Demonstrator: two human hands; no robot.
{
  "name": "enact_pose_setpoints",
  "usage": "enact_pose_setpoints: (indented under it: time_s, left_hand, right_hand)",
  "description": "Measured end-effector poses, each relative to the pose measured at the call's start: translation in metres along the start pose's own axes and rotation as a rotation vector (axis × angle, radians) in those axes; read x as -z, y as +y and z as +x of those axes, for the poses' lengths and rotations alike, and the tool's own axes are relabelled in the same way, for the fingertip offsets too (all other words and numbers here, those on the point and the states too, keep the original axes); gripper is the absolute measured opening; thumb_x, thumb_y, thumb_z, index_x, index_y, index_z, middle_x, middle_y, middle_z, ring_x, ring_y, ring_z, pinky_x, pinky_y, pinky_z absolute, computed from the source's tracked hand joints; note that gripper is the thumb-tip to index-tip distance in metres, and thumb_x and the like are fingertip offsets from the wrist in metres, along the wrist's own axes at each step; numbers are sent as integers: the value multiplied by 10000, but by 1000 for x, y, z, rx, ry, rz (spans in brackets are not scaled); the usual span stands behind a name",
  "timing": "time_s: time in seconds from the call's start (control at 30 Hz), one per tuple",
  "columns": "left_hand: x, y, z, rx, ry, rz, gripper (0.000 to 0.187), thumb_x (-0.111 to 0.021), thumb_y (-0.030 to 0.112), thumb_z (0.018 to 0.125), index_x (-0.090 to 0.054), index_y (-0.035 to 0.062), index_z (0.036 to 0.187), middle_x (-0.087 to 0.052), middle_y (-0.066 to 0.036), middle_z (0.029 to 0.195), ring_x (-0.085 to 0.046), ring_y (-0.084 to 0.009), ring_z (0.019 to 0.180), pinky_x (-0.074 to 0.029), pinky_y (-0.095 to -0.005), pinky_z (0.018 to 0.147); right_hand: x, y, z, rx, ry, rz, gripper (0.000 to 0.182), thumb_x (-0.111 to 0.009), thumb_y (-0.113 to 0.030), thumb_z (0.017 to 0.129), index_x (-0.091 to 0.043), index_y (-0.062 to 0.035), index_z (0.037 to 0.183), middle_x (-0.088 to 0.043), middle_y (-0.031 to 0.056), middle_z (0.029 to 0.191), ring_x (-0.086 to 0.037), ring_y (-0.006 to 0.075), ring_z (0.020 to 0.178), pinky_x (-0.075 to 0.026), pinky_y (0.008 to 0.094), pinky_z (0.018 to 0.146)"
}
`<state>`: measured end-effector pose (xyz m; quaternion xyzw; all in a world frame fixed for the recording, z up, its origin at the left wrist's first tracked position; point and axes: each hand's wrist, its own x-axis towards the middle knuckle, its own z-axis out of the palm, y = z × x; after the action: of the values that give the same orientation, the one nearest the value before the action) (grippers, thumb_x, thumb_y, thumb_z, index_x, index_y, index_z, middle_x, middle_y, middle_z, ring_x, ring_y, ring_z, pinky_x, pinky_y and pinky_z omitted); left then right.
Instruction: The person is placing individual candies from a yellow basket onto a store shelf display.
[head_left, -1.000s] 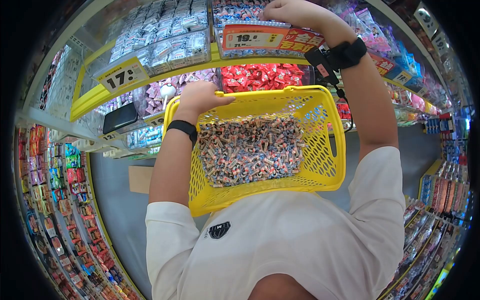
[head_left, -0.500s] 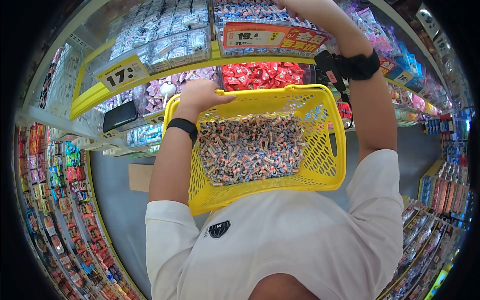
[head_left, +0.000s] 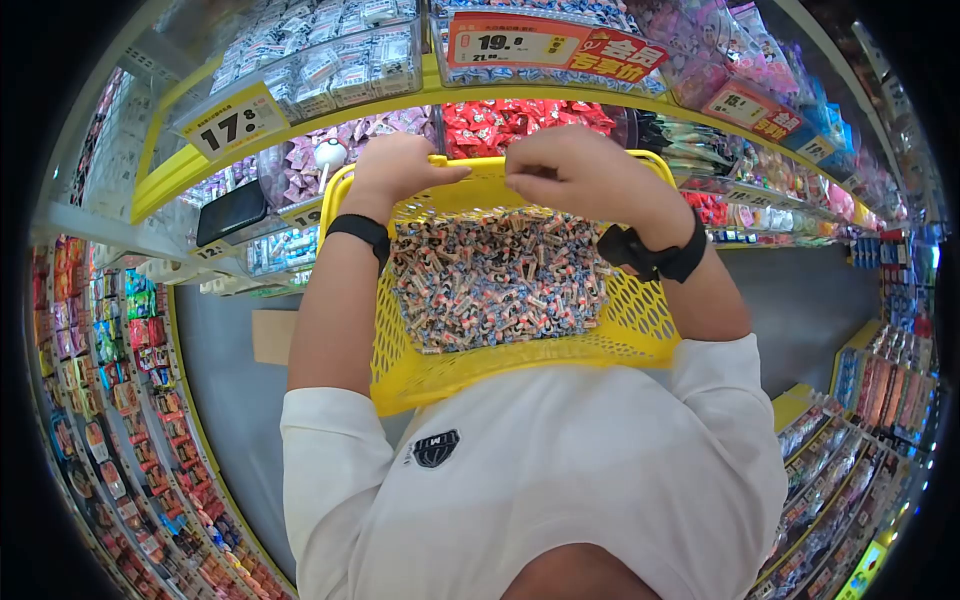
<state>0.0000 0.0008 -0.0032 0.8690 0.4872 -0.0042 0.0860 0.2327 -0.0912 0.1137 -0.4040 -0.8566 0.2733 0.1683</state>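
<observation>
A yellow perforated basket rests against my front, with many small wrapped candies spread over its bottom. My left hand is closed on the basket's far rim, toward its left end, with the thumb stretched along the edge. Just right of it, my right hand hovers at the far side of the basket, above the candies. Its fingers are curled downward, and what they hold, if anything, is hidden. Behind it lie red-wrapped candies in a shelf bin.
A yellow-edged shelf holds bins of white-wrapped candies, with a 17.8 price tag and a red-orange price sign. A black phone-like device sits at the lower shelf's edge. A cardboard piece lies on the grey floor. Packed snack racks line the left.
My right hand has come down from the upper candy bin to the basket's far side, fingers now curled. My left hand keeps its hold on the rim.
</observation>
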Motion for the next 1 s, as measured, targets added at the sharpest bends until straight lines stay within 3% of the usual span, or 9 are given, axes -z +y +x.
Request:
enact_pose_setpoints:
  time_s: [0.03,0.13,0.23,0.47,0.57,0.67,0.87,0.97,1.0]
  left_hand:
    - [1,0,0,-3,5,-7,734,-567,796,729,-740,82,745,-685,-113,707,-673,-290,664,-528,-416,625]
    - [0,0,-1,-3,12,-14,733,-566,792,734,-735,79,736,-682,-117,704,-668,-292,658,-523,-416,624]
    - [-1,-1,0,-6,17,-15,731,-567,787,737,-729,75,725,-679,-119,699,-666,-293,658,-520,-421,622]
    - [-2,-1,-1,-3,23,-19,715,-579,771,739,-724,71,726,-674,-125,700,-664,-302,672,-517,-431,634]
    - [1,0,-2,6,0,-28,685,-599,742,749,-730,69,751,-670,-141,717,-658,-323,702,-508,-447,650]
    - [2,0,-2,6,-1,-22,691,-595,745,750,-727,67,745,-669,-139,715,-657,-322,703,-506,-447,648]
    - [1,1,-2,4,5,-30,690,-599,743,747,-725,65,740,-668,-140,719,-656,-321,703,-506,-445,646]
    - [3,2,-2,7,4,-31,688,-605,742,744,-725,65,739,-666,-141,717,-655,-322,702,-506,-446,647]
    - [3,2,-2,9,1,-30,688,-606,742,743,-724,64,740,-665,-141,717,-655,-323,702,-506,-446,648]
  right_hand:
    - [-14,7,0,-45,-68,-11,155,-617,-165,880,-643,-12,879,-627,119,763,-619,246,677,-480,365,613]
    - [-66,42,-2,-115,-210,2,193,-601,-205,870,-663,-24,896,-654,139,827,-641,327,795,-500,427,716]
    - [-114,76,-6,-118,-237,44,239,-596,-270,860,-702,-65,923,-682,139,842,-657,340,821,-504,460,749]
    - [-172,96,-10,-249,-374,64,309,-579,-235,848,-697,-96,1098,-689,150,1039,-658,342,943,-510,469,845]
    - [-197,105,-13,-218,-368,165,323,-573,-207,865,-668,-78,1146,-649,178,1182,-624,344,1076,-486,434,931]
    - [-206,102,-14,-283,-399,207,361,-577,-207,872,-644,-73,1201,-637,180,1215,-601,342,1134,-469,426,978]
    - [-224,107,-22,-284,-281,295,382,-597,-188,857,-636,-59,1214,-635,183,1214,-606,339,1117,-475,417,959]
    - [-231,109,-26,-260,-164,332,337,-601,-171,855,-658,-46,1162,-670,175,1128,-641,317,1045,-496,411,909]
    - [-228,106,-25,-351,-177,390,318,-612,-167,851,-666,-42,1139,-680,169,1087,-651,307,1010,-501,407,888]
